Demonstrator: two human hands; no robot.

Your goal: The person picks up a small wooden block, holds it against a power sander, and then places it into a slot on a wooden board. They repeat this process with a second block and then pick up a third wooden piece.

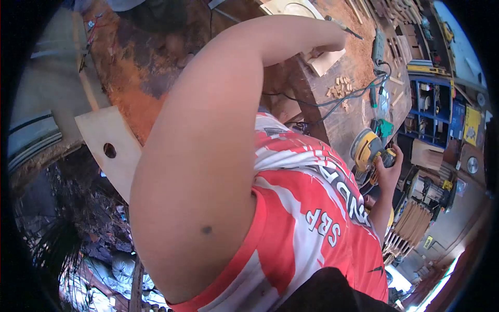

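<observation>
Head view: right hand (388, 163) is wrapped around the body of a yellow-and-black sander (368, 150), fingers closed over it. Sander is tilted, round disc turned away from the palm; gripping the body probably keeps the disc face clear of the fingers. It sits near the counter edge; can't tell if it's touching.

Left hand (317, 52) is mostly behind its own forearm. Fingertips look to be at a pale wood piece (329, 63) on the counter (359, 113), maybe steadying it, but grip and finger spread can't be told from here.

Surface: brown top, sawdust (358, 61) at the far part, small wood bits (340, 88) in a loose pile near the wood piece. Power strip (379, 48) lies beyond the pile, likely to feed tools there.

Room: workshop. Blue shelf (432, 118) off to the right, board with a round hole (115, 165) at left.
</observation>
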